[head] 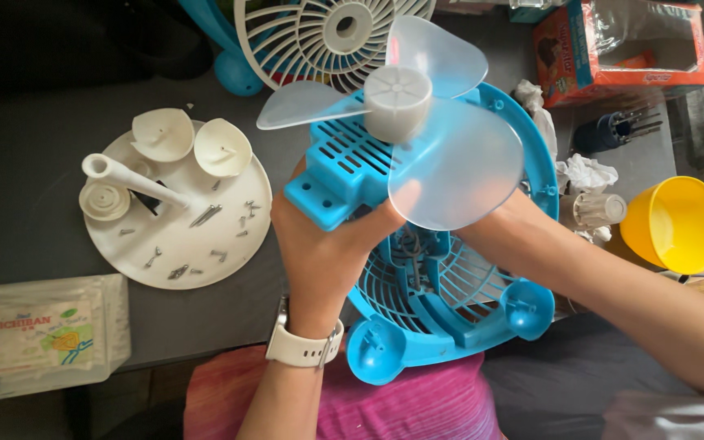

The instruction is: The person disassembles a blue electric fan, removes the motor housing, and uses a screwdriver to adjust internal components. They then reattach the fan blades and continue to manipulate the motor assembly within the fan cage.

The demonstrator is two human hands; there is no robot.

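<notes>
Gripping the blue fan body point(344, 175) from below, the left hand point(327, 244) is clamped on it above the lap. Right hand point(495, 224) sits mostly hidden behind the clear blade point(450, 163); its grip is unclear. Screws point(205, 216) lie on the white plate point(230, 261) on the worktop point(42, 171).

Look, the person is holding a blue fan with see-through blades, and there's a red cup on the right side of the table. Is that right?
Almost. The cup is yellow, not red; the head view shows it at the right edge of the table. The rest holds: the left hand grips the blue fan with its see-through blades.
</notes>
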